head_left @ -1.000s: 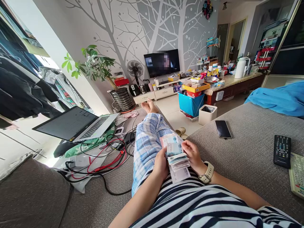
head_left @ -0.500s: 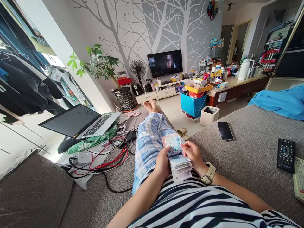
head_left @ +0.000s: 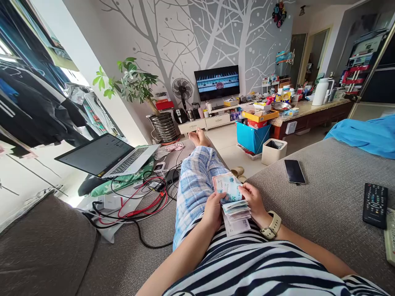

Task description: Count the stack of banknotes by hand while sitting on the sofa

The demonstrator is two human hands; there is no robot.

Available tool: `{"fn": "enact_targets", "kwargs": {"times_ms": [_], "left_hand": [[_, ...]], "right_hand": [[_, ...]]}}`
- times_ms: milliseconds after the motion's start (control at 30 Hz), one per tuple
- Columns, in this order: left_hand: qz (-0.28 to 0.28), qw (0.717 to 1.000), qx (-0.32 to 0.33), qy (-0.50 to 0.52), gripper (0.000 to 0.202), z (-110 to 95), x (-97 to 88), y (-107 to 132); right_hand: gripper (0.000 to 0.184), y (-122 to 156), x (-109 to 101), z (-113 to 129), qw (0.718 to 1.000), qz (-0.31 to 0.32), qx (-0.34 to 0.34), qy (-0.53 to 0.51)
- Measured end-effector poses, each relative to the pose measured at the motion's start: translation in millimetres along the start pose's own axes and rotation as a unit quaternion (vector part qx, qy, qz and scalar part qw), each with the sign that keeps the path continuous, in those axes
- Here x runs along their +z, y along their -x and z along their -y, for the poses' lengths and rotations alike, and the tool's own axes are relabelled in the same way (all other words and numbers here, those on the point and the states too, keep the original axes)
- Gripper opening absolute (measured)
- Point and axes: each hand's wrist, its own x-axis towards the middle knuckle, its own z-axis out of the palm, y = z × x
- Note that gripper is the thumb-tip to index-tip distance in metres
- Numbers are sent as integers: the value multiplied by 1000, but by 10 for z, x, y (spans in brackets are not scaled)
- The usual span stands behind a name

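Observation:
I sit on a grey sofa with my legs in blue plaid trousers stretched out. Both hands hold a wad of banknotes [head_left: 233,199] over my lap. My left hand [head_left: 212,209] grips the wad from the left, thumb on top. My right hand [head_left: 254,201], with a beige watch on its wrist, pinches the top note at its right edge, fingers closed. A white slip of paper [head_left: 236,226] lies under the notes on my striped shirt.
A black phone [head_left: 294,171] and a black remote [head_left: 375,199] lie on the sofa seat to my right. To my left are an open laptop [head_left: 108,156] and tangled red and black cables [head_left: 138,205]. Further off stand a television [head_left: 217,81], a bin [head_left: 274,150] and a blue blanket [head_left: 364,133].
The top note has been folded over and laid down on the wad by my right hand. The camera has shifted slightly, and the television picture has changed.

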Motion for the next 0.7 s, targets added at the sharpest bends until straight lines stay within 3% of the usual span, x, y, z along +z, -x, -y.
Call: {"fn": "enact_targets", "kwargs": {"times_ms": [700], "left_hand": [[-15,1000,-2,23,29,32,-32,-76]], "right_hand": [[35,20,1,42,999,18,-8,-26]]}}
